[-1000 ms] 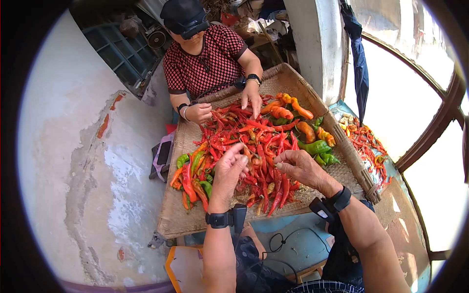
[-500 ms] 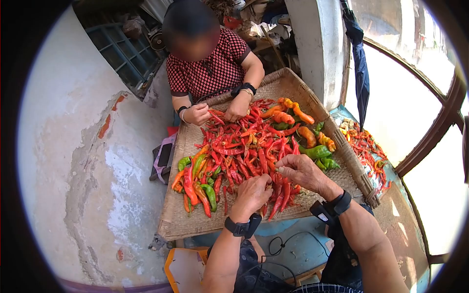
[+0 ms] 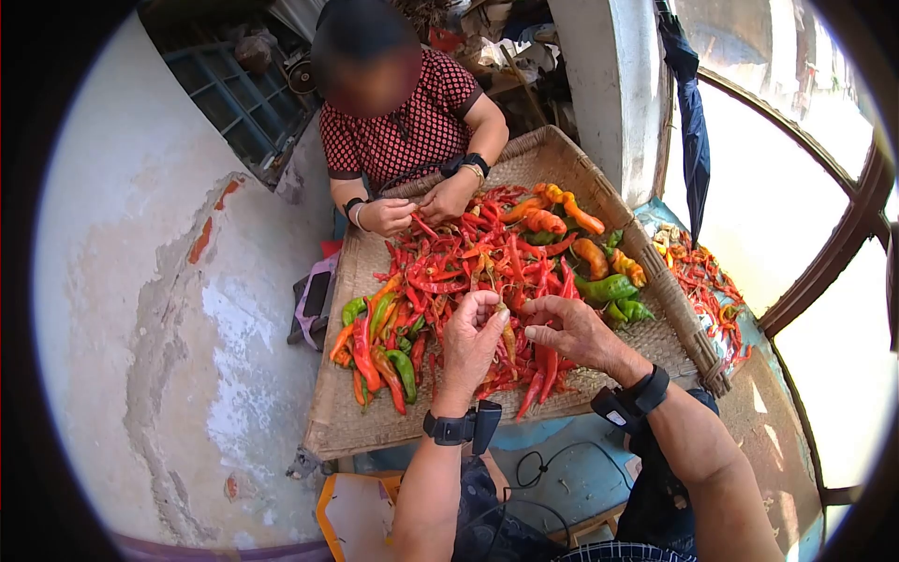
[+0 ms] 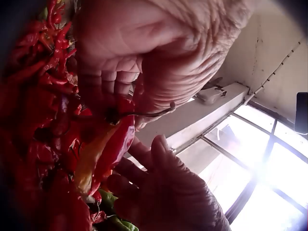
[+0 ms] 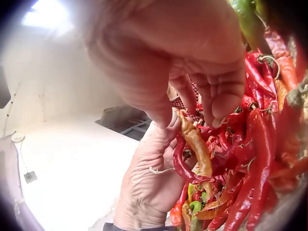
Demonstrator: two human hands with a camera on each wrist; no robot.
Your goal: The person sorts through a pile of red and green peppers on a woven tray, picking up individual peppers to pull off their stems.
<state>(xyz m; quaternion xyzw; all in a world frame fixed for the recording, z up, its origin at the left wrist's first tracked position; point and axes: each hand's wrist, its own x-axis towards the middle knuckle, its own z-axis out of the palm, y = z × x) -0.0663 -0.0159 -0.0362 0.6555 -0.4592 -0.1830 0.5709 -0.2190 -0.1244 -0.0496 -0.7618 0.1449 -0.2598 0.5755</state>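
Note:
Over the pile of red chili peppers [image 3: 459,267], my left hand [image 3: 468,347] pinches a yellow-brown chili pepper [image 3: 508,330] between thumb and fingers. The right wrist view shows a curled red chili pepper [image 5: 181,161] with a pale stem right beside it at the same hand. My right hand [image 3: 585,334] is just to the right, thumb and fingers apart around the pepper's upper end, holding nothing. From the left wrist, the right hand [image 4: 178,195] appears below the peppers with its thumb raised.
The peppers lie in a large woven tray [image 3: 346,426]. Orange peppers [image 3: 543,222] and green peppers [image 3: 609,288] sit at its right, more green ones [image 3: 403,375] at left. Across the tray, another person [image 3: 407,122] handles peppers. More chilies [image 3: 712,290] lie beyond the right rim.
My left hand dipped to the right over the pile, then came up with the pepper held upright beside the right hand. The right hand barely moved. The other person's hands have drawn together.

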